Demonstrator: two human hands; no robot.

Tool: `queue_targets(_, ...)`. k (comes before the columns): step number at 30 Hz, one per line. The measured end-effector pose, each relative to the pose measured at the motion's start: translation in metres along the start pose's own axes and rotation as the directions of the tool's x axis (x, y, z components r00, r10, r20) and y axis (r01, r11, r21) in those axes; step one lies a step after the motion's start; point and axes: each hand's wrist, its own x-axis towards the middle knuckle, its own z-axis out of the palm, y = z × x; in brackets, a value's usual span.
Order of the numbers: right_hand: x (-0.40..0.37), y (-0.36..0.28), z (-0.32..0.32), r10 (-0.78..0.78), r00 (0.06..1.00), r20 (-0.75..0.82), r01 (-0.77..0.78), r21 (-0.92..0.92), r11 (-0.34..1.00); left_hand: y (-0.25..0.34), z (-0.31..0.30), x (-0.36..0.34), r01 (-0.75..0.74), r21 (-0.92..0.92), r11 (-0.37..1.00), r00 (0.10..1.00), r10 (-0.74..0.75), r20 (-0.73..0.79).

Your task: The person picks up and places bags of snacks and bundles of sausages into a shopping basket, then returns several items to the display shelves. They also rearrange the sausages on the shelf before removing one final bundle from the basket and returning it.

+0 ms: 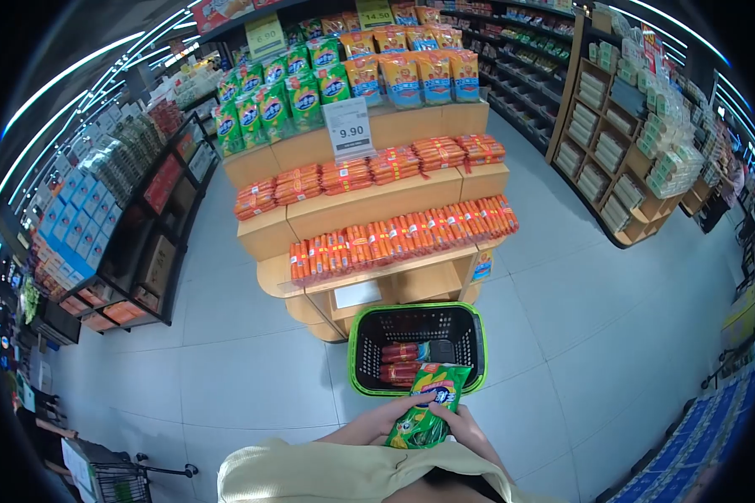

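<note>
My left hand [404, 407] and my right hand [465, 425] grip a green snack bag [429, 412] from its two sides, close to my body. Fingers of both hands rest on its printed front. Just beyond the bag, a black shopping basket [376, 324] with a lime-green rim stands on the floor. Inside it lie red-wrapped sausage packs [398, 372] and a dark item [441, 350] that I cannot make out. The bag's top overlaps the basket's near rim in my view.
A stepped wooden display [264, 225] rises behind the basket, carrying sausage packs [403, 239], green bags [273, 109] and orange bags [407, 80]. Shelving [147, 243] stands left and a wooden rack [596, 142] right. A shopping cart [122, 482] is at lower left, near another person's arm [54, 428].
</note>
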Motion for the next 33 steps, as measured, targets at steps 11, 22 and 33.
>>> queue_targets(11, 0.081, 0.040, 0.247, 0.002, 0.932, 0.361, 0.070, -0.185, 0.980, 0.029, -0.167, -0.199, -0.289, -0.178, 0.941, 0.952, 0.264, -0.152)
queue_targets(22, 0.149, 0.001, 0.323, 0.095, 0.850, 0.518, 0.105, -0.344, 0.933, 0.079, -0.178, -0.282, -0.701, 0.277, 0.658, 0.466, 0.716, -0.520)
queue_targets(33, 0.257, -0.039, 0.374, -0.114, 0.849, 0.517, 0.261, -0.221, 0.940, 0.212, -0.204, -0.320, -0.350, 0.881, 0.319, 0.363, 0.913, -0.186)
